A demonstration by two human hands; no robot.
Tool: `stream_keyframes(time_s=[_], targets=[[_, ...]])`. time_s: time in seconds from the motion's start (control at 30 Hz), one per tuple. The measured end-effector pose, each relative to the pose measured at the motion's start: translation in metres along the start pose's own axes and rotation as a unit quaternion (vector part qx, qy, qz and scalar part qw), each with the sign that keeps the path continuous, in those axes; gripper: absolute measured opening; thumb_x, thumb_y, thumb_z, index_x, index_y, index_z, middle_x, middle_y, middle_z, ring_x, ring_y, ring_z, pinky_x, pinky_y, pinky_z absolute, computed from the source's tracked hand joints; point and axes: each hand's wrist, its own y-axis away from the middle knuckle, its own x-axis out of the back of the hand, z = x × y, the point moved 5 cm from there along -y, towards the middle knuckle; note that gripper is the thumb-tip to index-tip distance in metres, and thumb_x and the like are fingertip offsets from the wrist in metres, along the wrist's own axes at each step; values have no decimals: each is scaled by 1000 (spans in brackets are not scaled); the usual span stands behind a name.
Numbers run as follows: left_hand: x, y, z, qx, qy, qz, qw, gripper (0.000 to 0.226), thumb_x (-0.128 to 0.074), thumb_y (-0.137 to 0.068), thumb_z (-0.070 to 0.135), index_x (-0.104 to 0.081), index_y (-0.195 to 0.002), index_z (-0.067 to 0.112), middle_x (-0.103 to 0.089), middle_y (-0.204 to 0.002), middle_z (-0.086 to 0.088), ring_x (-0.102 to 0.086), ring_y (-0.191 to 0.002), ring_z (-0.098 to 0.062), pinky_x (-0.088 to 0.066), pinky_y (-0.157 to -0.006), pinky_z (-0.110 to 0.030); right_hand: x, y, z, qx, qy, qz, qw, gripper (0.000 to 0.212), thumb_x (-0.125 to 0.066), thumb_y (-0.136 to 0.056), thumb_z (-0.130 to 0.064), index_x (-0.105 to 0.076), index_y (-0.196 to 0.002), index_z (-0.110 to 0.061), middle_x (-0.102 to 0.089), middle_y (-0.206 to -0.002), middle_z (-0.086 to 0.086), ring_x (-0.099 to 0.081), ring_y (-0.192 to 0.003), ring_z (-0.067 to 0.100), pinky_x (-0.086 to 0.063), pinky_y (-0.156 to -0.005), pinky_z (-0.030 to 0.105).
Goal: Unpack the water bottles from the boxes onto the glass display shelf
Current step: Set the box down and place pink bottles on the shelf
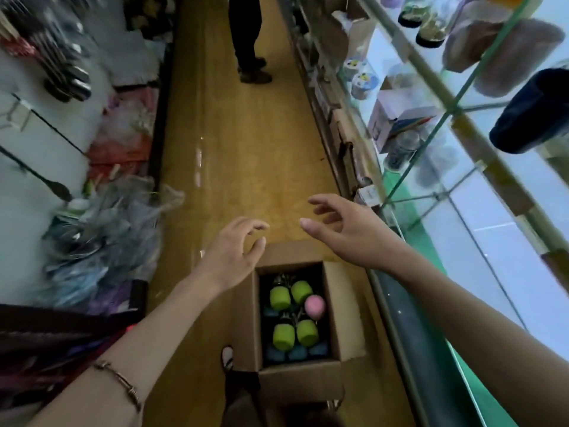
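An open cardboard box (343, 315) stands on the floor below me, by the foot of the glass display shelf (462, 97). Inside it stand several water bottles with green caps (279, 298) and one with a pink cap (315, 306). My left hand (234, 251) hovers above the box's far left corner, fingers loosely spread and empty. My right hand (341, 229) reaches out above the box's far right side, fingers spread, holding nothing. Neither hand touches the box or a bottle.
The glass shelf on the right carries bottles, jars and small boxes (397, 121). A person's legs (246, 38) stand further up the wooden aisle floor (246, 155). Plastic bags of goods (101, 229) pile along the left rack. My foot (228, 357) is beside the box.
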Motion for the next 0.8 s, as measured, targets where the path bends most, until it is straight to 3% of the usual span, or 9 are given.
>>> stream_keyframes(time_s=[0.23, 0.37, 0.5, 0.63, 0.8], targets=[[-78, -14, -43, 25, -3, -83, 996, 25, -52, -94, 16, -56, -118, 20, -46, -118, 9, -44, -106, -2, -32, -94, -16, -47, 1, 74, -88, -4, -31, 996, 59, -56, -88, -50, -44, -139, -22, -57, -129, 1, -56, -113, 15, -47, -95, 33], [-121, -27, -69, 40, 1, -138, 990, 26, -52, -93, 14, -56, -119, 16, -43, -115, 9, -44, -106, -6, -34, -97, -20, -78, -1, 112, -151, -13, -32, 988, 59, -54, -90, -50, -42, -140, -21, -55, -128, 0, -54, -116, 16, -46, -96, 34], [-169, -37, -111, 46, -34, -216, 975, 29, -50, -95, 18, -52, -124, 18, -43, -123, 5, -49, -111, -17, -38, -96, -26, -119, -8, 157, -209, -37, -31, 977, 58, -55, -91, -47, -38, -141, -23, -53, -130, -2, -56, -107, 13, -47, -82, 23], [-217, -53, -155, 40, -76, -258, 962, 32, -46, -96, 20, -49, -128, 21, -41, -135, 4, -43, -121, -16, -36, -99, -28, -174, -27, 213, -258, -38, -46, 964, 65, -57, -90, -46, -32, -145, -22, -49, -138, 2, -52, -118, 16, -44, -99, 35], [-287, -74, -199, -21, -131, -300, 945, 38, -45, -94, 19, -47, -132, 17, -40, -137, 0, -37, -128, -20, -34, -100, -30, -230, -45, 279, -284, -36, -32, 957, 66, -59, -89, -42, -33, -145, -18, -46, -140, 5, -48, -124, 21, -40, -100, 36]])
